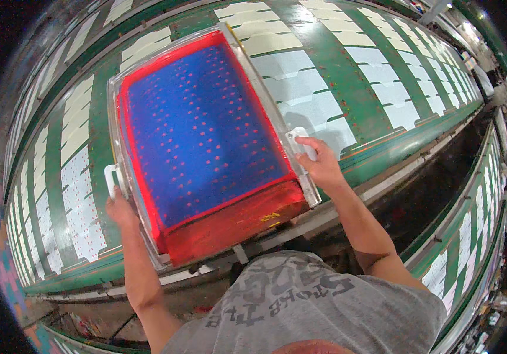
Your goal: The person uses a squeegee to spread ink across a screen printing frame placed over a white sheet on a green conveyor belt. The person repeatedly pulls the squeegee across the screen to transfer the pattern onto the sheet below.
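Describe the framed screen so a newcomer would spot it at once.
Over the long green table, the left hand and right hand grip white handles. Between them is the framed screen, a metal-edged rectangle. Its blue, red-dotted middle and red border set it apart from the surrounding pale panels.

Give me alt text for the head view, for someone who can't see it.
A person's left hand and right hand grip white handles on either side of a framed screen, its middle blue with red dots, its border red. Beneath, a long green table bears rows of pale, flat pieces.
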A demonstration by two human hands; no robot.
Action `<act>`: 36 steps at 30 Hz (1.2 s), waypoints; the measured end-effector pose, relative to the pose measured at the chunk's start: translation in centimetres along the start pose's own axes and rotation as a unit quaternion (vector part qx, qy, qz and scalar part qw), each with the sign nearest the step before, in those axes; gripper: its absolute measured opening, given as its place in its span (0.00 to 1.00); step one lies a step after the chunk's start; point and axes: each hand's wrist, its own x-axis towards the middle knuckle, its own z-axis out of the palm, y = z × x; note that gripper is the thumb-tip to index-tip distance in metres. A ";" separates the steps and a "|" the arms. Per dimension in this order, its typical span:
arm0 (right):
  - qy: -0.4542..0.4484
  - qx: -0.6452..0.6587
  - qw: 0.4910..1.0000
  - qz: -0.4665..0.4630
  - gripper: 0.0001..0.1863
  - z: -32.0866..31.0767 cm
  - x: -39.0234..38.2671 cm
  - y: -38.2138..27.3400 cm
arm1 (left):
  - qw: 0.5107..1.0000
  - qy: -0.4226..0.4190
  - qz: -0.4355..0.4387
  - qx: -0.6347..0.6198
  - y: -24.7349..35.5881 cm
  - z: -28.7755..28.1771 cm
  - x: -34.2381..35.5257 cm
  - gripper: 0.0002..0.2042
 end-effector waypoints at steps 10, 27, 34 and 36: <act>0.003 -0.052 0.998 0.037 0.22 -17.6 4.8 12.3 | 0.997 -0.005 0.054 -0.055 2.3 16.4 -16.4 0.20; -0.016 0.041 0.990 0.135 0.21 -27.6 5.6 19.3 | 0.994 0.026 0.083 -0.062 2.7 23.5 -24.4 0.12; -0.028 0.073 0.989 0.122 0.21 -28.7 5.8 20.7 | 0.985 0.048 0.132 0.097 3.5 23.8 -25.6 0.16; -0.028 0.048 0.991 0.125 0.22 -29.2 6.0 21.0 | 0.987 0.041 0.128 0.088 3.3 24.0 -25.6 0.17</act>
